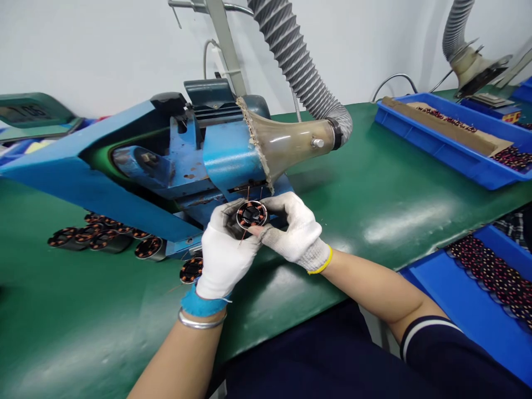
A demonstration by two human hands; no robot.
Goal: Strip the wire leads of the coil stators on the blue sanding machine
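Observation:
A round metal part with copper windings inside (pixel 251 214) is held between my two gloved hands, just in front of the blue machine (pixel 233 158). My left hand (pixel 226 244), in a white glove with a blue cuff, wraps the part's left side. On the right side my right hand (pixel 291 224), its glove edged in yellow, has the thumb at the front rim and fingers behind. Thin copper wires stick out above and below the part. Close to my left wrist lies another wound part (pixel 191 270) on the green table (pixel 137 310).
Several wound parts (pixel 108 240) lie at the left beside the machine. A grey ribbed hose (pixel 297 61) joins the machine's tan hood (pixel 291 141). At the right are a blue tray (pixel 436 145) of small parts and a lower blue bin (pixel 465 305). A second hose (pixel 456 27) hangs behind.

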